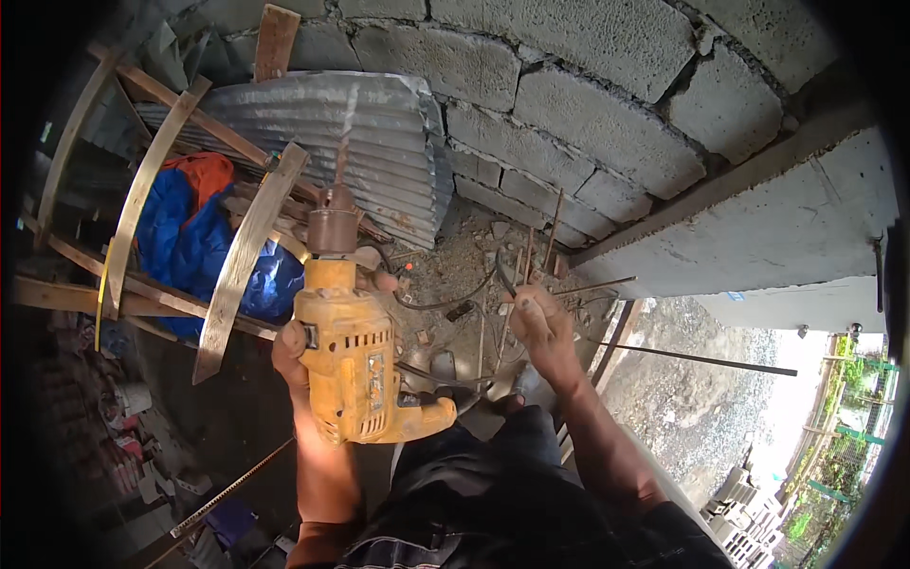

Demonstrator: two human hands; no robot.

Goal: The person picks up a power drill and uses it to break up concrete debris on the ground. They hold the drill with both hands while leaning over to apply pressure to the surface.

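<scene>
The left hand (293, 358) grips the yellow drill (346, 370) from below, its long bit (342, 163) aimed out across the corrugated metal sheet (393, 128), and over to the right, the right hand (545, 330) curls around a black cord (501, 269)! Grey block wall (592, 100) straight ahead, blue tarp (180, 228) bundled among wooden slats (248, 261) at the left

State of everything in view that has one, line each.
Yellow drill: held, bit fitted
Left hand: gripping the drill body
Right hand: closed on black cable
Black cable: slack, curved
Blue tarp: crumpled
Corrugated sheet: weathered
Block wall: unplastered
</scene>
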